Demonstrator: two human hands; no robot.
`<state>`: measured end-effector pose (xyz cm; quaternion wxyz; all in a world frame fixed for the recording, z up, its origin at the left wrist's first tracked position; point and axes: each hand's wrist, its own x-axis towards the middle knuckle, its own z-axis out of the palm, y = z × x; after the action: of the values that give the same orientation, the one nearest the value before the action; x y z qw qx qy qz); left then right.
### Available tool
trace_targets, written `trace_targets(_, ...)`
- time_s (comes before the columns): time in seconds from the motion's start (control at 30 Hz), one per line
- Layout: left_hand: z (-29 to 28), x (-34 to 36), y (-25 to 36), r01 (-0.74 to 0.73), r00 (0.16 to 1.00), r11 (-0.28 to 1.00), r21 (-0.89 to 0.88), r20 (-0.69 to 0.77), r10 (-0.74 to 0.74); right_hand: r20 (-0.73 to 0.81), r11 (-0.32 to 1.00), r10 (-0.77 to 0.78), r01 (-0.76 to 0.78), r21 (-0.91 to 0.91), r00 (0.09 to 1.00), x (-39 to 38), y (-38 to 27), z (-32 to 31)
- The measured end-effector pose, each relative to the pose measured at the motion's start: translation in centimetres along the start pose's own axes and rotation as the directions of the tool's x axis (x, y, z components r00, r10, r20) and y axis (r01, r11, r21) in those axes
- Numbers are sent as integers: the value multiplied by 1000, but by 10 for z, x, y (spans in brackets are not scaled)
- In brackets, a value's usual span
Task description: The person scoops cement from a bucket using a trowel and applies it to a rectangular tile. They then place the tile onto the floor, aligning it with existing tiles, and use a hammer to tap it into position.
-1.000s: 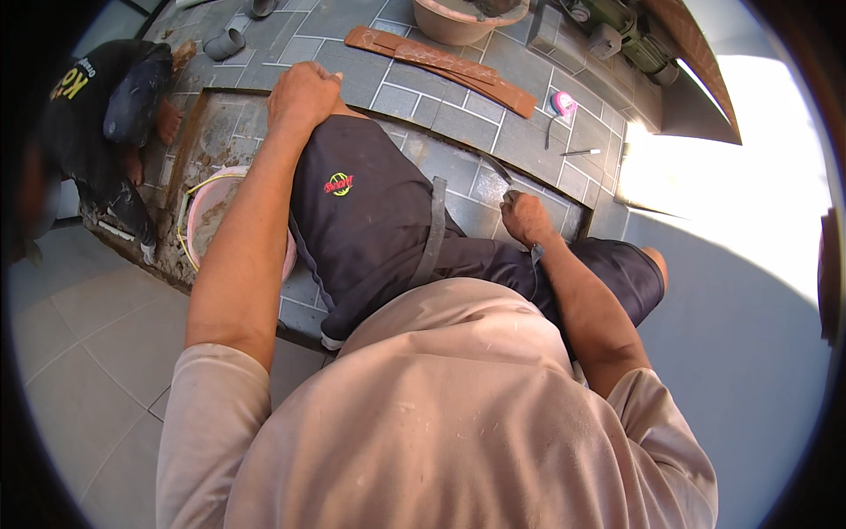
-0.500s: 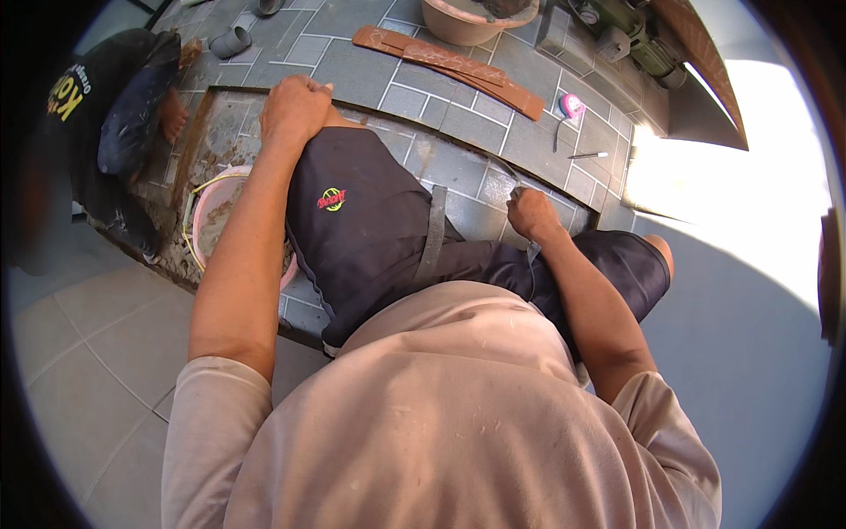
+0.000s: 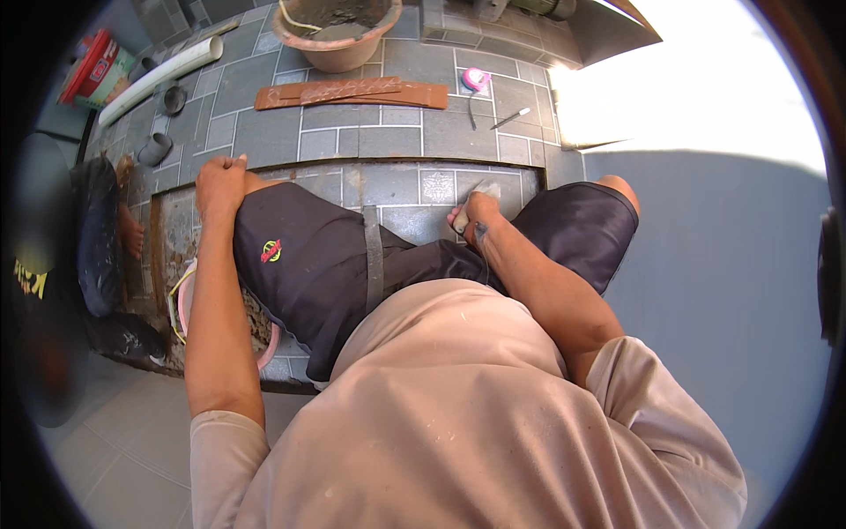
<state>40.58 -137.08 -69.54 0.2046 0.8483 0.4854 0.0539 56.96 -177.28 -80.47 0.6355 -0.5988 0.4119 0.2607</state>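
Note:
My left hand (image 3: 220, 185) rests over my bent left knee, its fingers lying across the kneecap and holding no tool. Between my knees, my right hand (image 3: 481, 210) is closed on a small trowel. Its pale handle end (image 3: 460, 224) shows at the fist, and a greyish blade (image 3: 490, 189) partly shows beyond it; the rest is hidden by the hand. Beneath that hand lie grey patterned floor tiles (image 3: 438, 186), set lower than the surrounding floor. A pink bucket (image 3: 270, 346) holding brown rubble stands by my left thigh, partly behind my forearm.
Ahead lie brown tile strips (image 3: 352, 92), a pink tape measure (image 3: 476, 79) and a pen (image 3: 511, 117). Beyond stands a mortar basin (image 3: 339, 57). Grey pipe fittings (image 3: 155, 148), a white pipe (image 3: 163, 78) and a red-green bucket (image 3: 99, 75) are far left. Another person (image 3: 97, 238) sits at left.
The view has swung, bringing the white pipe and bucket in. My right hand has turned over and drawn in toward my body with the trowel. My left hand stays on the knee.

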Motion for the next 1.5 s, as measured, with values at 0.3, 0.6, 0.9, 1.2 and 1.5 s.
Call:
trace_targets(0.3, 14, 15, 14, -105, 994, 993, 56, -25, 106, -426, 939, 287, -165, 301, 858, 79, -34, -30)
trace_targets(0.6, 14, 7, 40, -153, 988, 983, 102, -5, 155, -305, 934, 151, -36, 354, 940, 36, -47, -45)
trace_targets(0.9, 17, 2, 63, -186, 983, 977, 108, 7, 186, -140, 978, 28, 2, 207, 990, 23, -44, -47)
trace_targets(1.2, 16, -3, 62, -153, 988, 980, 127, 33, 150, -214, 991, 81, -55, 124, 973, 76, -20, -43)
trace_targets(1.5, 21, -2, 72, -164, 985, 983, 87, 70, 158, 405, 880, 13, 182, -439, 914, 174, 77, -9)
